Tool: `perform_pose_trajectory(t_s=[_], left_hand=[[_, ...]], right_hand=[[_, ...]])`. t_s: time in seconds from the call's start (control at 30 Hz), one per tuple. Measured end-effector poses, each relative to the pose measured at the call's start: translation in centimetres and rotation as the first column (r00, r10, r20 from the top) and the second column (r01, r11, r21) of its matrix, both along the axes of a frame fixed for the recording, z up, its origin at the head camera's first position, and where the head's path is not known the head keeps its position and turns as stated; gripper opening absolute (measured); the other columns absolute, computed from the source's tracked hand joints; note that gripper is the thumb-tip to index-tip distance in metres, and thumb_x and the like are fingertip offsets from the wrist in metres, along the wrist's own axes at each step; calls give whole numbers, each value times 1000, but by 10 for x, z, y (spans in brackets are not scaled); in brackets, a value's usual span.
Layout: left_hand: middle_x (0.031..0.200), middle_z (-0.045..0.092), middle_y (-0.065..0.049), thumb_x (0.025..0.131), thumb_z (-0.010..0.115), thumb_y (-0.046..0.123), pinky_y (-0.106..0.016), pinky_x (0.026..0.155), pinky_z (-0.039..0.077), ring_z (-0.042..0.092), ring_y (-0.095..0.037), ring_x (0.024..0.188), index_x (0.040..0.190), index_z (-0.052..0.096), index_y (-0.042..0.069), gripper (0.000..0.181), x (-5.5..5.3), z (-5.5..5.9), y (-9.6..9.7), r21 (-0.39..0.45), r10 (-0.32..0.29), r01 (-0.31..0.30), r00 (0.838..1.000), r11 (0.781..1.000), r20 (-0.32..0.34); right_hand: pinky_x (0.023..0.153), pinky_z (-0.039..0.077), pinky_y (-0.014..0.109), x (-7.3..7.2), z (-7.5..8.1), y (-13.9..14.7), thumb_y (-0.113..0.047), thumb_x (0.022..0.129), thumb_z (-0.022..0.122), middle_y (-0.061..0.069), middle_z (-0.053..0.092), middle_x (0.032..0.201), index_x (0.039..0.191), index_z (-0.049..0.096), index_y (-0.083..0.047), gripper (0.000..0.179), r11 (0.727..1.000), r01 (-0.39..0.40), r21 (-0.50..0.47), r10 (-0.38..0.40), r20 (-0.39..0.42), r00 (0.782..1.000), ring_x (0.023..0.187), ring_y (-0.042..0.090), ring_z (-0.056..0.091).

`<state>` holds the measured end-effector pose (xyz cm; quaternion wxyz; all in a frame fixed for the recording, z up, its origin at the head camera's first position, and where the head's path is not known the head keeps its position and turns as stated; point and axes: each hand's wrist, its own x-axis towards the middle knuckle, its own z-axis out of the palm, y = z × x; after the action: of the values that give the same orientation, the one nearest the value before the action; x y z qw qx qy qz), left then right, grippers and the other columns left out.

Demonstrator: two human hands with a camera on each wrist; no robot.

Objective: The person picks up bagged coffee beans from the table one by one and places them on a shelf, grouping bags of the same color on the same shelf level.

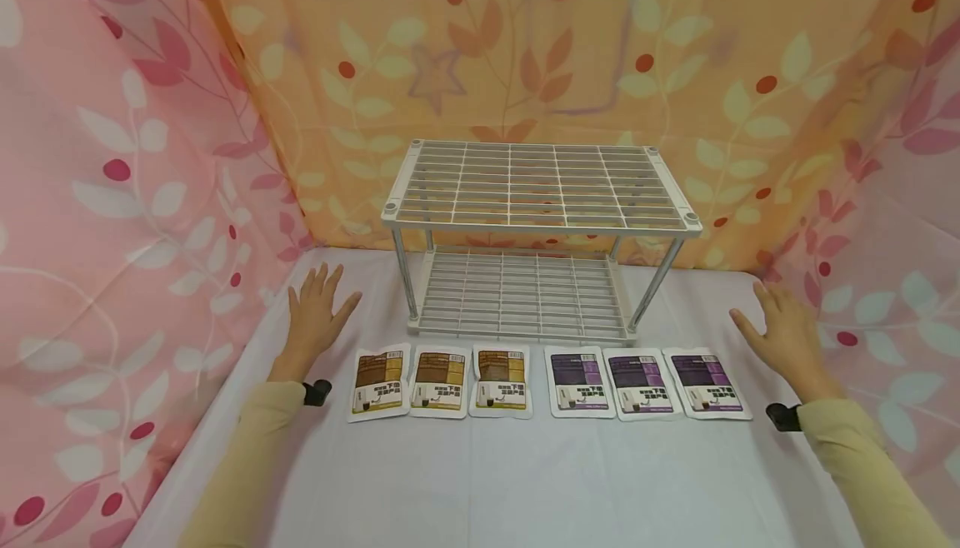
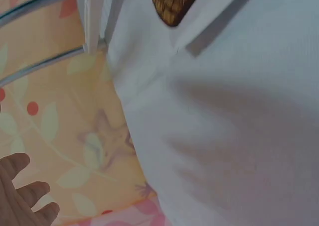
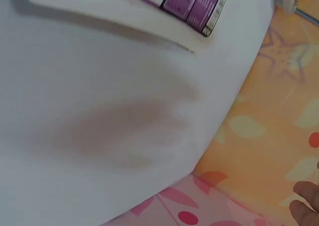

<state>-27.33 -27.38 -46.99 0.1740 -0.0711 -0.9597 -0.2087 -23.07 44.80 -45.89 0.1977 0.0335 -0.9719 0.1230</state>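
Observation:
My left hand (image 1: 315,319) hovers with spread fingers over the table's left side, holding nothing. Nearest to it lies a brown-and-gold pouch (image 1: 378,383), the leftmost of a row. Two like brown pouches, a middle one (image 1: 438,381) and a right one (image 1: 500,381), lie beside it. Further right come three purple pouches: one (image 1: 579,381), a second (image 1: 642,383) and a third (image 1: 707,383). My right hand (image 1: 783,340), fingers extended and thumb apart, is to the right of the last purple pouch (image 3: 194,7) and also holds nothing. Only fingertips (image 3: 306,201) show in the right wrist view.
A white two-tier wire rack (image 1: 540,223) with metal legs stands behind the pouches at the table's back. Patterned cloth hangs as a back wall (image 1: 495,48), with pink cloth walls on the left (image 1: 150,223) and right (image 1: 892,223). White cloth covers the table (image 1: 510,481).

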Motion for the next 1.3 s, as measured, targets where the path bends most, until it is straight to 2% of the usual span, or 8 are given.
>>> perform_pose_trajectory(t_s=[0.2,0.43,0.6,0.73,1.0,1.3], left_hand=[[148,24,-25,94,43,49,-69,104,3,15,-43,138,145,29,8,68,7,-6,14,28,-21,21,1000,999,-5],[145,29,-27,94,46,45,-69,104,9,21,-46,134,143,31,2,67,18,-9,28,71,-18,19,1000,997,-3],[145,29,-26,95,46,44,-66,105,11,22,-44,135,142,32,0,67,26,-11,38,93,-33,31,999,995,23],[144,32,-27,95,49,39,-66,104,15,25,-44,133,140,35,-3,63,33,-12,46,98,-60,57,998,994,27],[142,34,-28,95,48,37,-63,105,19,29,-45,130,138,36,-5,62,45,-13,61,123,-110,102,992,987,59],[138,39,-27,94,53,33,-59,103,29,36,-45,126,136,40,-4,58,56,-13,86,179,-186,178,982,968,30]], right_hand=[[96,21,69,9,1,-13,-40,92,52,36,34,136,141,30,3,69,999,2,-41,-2,-4,1000,121,54,32],[101,22,65,15,-7,-24,-35,91,55,36,40,132,137,37,5,64,993,-41,-111,34,-65,997,119,53,36],[96,24,67,21,-10,-34,-31,91,57,34,43,130,135,41,4,59,986,-61,-154,48,-83,995,117,53,37],[89,24,71,27,-14,-45,-31,91,56,33,43,130,135,42,1,56,981,-58,-187,47,-63,997,117,54,35],[92,25,69,33,-16,-65,-27,89,60,33,45,127,129,48,5,52,966,-131,-221,116,-82,990,114,54,35],[90,29,66,35,-27,-82,-22,88,62,33,48,124,124,51,7,48,955,-186,-229,173,-76,982,111,53,38]])
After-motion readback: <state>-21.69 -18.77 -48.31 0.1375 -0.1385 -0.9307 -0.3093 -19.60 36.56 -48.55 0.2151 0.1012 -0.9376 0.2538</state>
